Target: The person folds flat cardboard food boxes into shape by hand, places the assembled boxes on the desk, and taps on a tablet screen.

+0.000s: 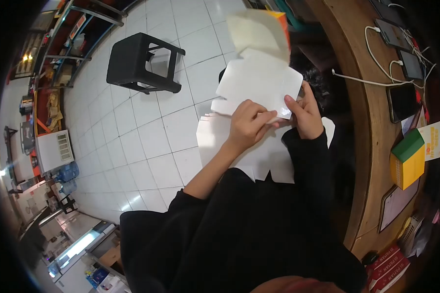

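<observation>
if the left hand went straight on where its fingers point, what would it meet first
Sliding over the notched white cardboard sheet it touches, the bare left hand would likely meet the bare right hand first, which holds the sheet's edge; exact depth is unclear.

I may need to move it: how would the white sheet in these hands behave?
Probably light, since the white sheet looks thin. Likely fairly stiff, as its panel extends nearly flat beyond the left hand and right hand. Its notched edges might catch.
</observation>
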Motion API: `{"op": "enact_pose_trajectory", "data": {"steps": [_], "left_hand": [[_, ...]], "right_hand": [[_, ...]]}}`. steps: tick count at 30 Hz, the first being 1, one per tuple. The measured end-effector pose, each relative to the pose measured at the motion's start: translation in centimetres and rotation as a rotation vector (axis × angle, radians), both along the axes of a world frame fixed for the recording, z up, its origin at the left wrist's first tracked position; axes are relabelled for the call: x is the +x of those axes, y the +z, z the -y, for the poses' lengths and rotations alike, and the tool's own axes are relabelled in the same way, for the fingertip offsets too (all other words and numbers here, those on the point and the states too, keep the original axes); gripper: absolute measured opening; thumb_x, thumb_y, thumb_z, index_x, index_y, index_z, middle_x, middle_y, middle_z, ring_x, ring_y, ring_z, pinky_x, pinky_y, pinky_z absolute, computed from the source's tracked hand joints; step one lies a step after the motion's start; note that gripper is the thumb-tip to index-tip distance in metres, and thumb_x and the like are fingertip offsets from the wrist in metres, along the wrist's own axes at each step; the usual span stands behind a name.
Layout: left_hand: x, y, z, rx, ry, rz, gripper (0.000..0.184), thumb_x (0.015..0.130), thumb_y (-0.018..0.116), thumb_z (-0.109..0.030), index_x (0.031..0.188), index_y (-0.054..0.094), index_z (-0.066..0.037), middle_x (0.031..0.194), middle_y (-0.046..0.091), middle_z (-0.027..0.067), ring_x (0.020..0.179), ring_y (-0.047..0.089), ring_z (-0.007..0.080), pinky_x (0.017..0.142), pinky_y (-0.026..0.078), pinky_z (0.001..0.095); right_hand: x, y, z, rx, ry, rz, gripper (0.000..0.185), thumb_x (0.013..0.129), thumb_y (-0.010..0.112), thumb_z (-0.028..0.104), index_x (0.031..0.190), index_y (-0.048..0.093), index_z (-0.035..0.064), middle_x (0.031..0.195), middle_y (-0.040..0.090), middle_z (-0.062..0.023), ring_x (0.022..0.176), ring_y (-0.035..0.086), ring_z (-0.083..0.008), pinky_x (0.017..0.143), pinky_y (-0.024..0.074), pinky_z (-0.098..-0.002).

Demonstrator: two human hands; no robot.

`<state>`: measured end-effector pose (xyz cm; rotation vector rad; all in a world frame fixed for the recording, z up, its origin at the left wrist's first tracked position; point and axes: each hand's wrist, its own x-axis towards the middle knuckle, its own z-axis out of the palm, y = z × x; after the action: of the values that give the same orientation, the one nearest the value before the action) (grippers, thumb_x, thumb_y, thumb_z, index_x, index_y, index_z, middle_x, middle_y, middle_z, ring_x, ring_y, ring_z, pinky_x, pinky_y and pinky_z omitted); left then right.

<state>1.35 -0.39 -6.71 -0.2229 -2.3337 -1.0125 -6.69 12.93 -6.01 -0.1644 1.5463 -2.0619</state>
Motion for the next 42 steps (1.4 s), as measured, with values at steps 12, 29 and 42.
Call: {"op": "enact_pose_trajectory", "data": {"steps": [12,29,42], "left_hand": [[-1.3,-0.3,0.2,1.041,0.227,0.608,0.018,0.074,0.064,-0.005,0.088,0.055,0.002,0.073,0.058,0.0069,0.067,0.057,0.0088,0.058,0.046,0.0185],[-2.1,-1.9,2.3,1.135,0.041,0.621,0.020,0.071,0.066,-0.002,0.080,0.049,-0.003,0.074,0.059,0.0071,0.065,0.057,0.0098,0.056,0.045,0.0193],[-2.0,-0.3,2.1,1.146,-0.048,0.575,0.029,0.076,0.063,-0.010,0.101,0.057,0.003,0.088,0.061,0.0088,0.079,0.058,0.0132,0.069,0.046,0.0230]], "right_hand": [[0.4,1.3,0.3,0.634,-0.068,-0.681,0.016,0.069,0.062,0.002,0.085,0.062,0.0012,0.071,0.062,-0.0115,0.058,0.060,-0.0202,0.056,0.0465,-0.0267],[0.6,1.3,1.6,0.569,-0.067,-0.556,0.010,0.069,0.063,0.001,0.077,0.057,-0.0013,0.069,0.062,-0.0095,0.066,0.063,-0.0152,0.059,0.0486,-0.0229],[0.8,-1.0,2.9,0.503,-0.187,-0.924,0.024,0.068,0.064,-0.002,0.091,0.062,0.0025,0.097,0.057,-0.0130,0.076,0.062,-0.0188,0.061,0.0509,-0.0241]]}}
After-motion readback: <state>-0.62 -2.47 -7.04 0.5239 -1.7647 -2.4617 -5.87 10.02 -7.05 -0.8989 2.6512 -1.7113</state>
